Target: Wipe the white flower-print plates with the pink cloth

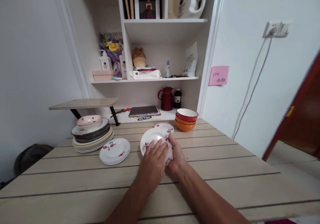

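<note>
A white plate (153, 135) with red flowers is tilted up between my hands, above the table. My left hand (153, 158) lies across its lower front, fingers together, pressing a pale crumpled cloth (169, 153) against it; the left thumb is hidden. My right hand (178, 155) grips the plate's right edge, with its thumb side up along the rim and the cloth bunched beside the palm. Behind it, a smaller flowered plate (164, 126) lies on the table. To the left is a short stack of matching small plates (115, 150).
On the wooden table (225, 170), a tall plate stack (92, 135) topped with pink-dotted bowls (89, 120) stands by a small raised shelf (85, 103). Stacked red and orange bowls (186, 119) sit at the back right. Behind them are a red jug (166, 99) and a laptop (143, 110).
</note>
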A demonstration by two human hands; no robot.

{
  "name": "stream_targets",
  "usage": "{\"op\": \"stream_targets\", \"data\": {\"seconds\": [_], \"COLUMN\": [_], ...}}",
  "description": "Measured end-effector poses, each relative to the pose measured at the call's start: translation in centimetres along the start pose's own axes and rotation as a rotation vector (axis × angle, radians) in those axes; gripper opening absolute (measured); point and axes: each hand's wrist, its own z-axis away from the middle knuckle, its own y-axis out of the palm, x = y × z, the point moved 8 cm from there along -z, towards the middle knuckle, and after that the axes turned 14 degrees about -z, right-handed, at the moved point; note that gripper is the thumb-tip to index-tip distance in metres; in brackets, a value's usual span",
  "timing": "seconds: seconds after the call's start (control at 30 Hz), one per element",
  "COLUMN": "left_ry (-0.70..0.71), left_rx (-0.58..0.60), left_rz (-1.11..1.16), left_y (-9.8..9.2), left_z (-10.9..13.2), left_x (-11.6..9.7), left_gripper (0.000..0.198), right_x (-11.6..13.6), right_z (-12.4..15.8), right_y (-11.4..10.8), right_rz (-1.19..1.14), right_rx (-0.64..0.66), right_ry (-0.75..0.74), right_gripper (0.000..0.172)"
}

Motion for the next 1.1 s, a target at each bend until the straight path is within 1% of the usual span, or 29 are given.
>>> {"op": "stream_targets", "data": {"seconds": [0.07,0.13,0.2,0.27,0.3,0.37,0.43,0.53,0.6,0.63,0.7,0.8,0.87,0.93,1.0,1.07,1.1], "left_ry": [-0.085,-0.23,-0.368,-0.434,-0.44,-0.403,-0.305,-0.12,-0.086,-0.104,-0.186,-0.387,-0.493,-0.516,-0.485,-0.458,-0.453], "left_rx": [0.046,0.091,0.123,0.144,0.149,0.146,0.118,0.061,0.052,0.055,0.07,0.062,0.024,-0.027,-0.062,-0.065,-0.064], "left_rz": [-0.024,-0.082,-0.152,-0.201,-0.214,-0.209,-0.166,-0.073,-0.04,-0.036,-0.053,-0.135,-0.186,-0.212,-0.215,-0.196,-0.179], "left_y": [0.4,0.8,0.9,0.9,0.9,0.9,0.9,0.7,0.7,0.7,0.7,0.1,-0.7,-1.6,-2.1,-2.1,-2.0], "left_z": [0.1,0.3,0.7,1.0,1.0,0.8,0.5,0.1,0.1,0.1,0.2,0.6,0.8,0.8,0.7,0.7,0.7], "left_x": [1.5,3.7,5.7,6.5,6.4,5.6,3.8,1.1,0.7,1.0,2.2,4.8,5.8,5.8,5.2,4.8,4.8], "left_gripper": [0.045,0.044,0.043,0.044,0.044,0.043,0.042,0.044,0.046,0.046,0.045,0.049,0.053,0.05,0.035,0.021,0.017], "right_x": [-0.4,-1.3,-2.2,-2.6,-2.5,-2.1,-1.4,-0.8,-0.8,-0.8,-1.1,-1.8,-2.0,-1.8,-1.4,-1.1,-1.1], "right_z": [-0.5,-1.0,-1.5,-1.6,-1.5,-1.3,-0.9,-0.5,-0.3,-0.4,-0.5,-0.8,-1.0,-1.0,-0.9,-0.7,-0.7], "right_y": [0.1,0.2,-0.1,-0.3,-0.4,-0.2,-0.2,-0.4,-0.3,-0.2,0.2,0.4,0.3,0.4,0.4,0.5,0.6], "right_rz": [-0.017,-0.012,0.018,0.044,0.047,0.036,0.015,0.02,0.037,0.037,0.02,0.011,0.015,0.007,-0.006,-0.013,-0.012], "right_rx": [0.042,0.077,0.07,0.055,0.056,0.074,0.074,0.028,0.025,0.043,0.087,0.12,0.125,0.136,0.146,0.16,0.165], "right_ry": [-0.025,-0.021,0.004,0.007,0.002,-0.017,-0.037,-0.022,-0.013,-0.014,-0.018,-0.004,-0.002,-0.011,-0.03,-0.042,-0.043], "right_gripper": [0.04,0.038,0.041,0.042,0.042,0.041,0.039,0.038,0.037,0.037,0.035,0.039,0.042,0.043,0.044,0.045,0.044]}}
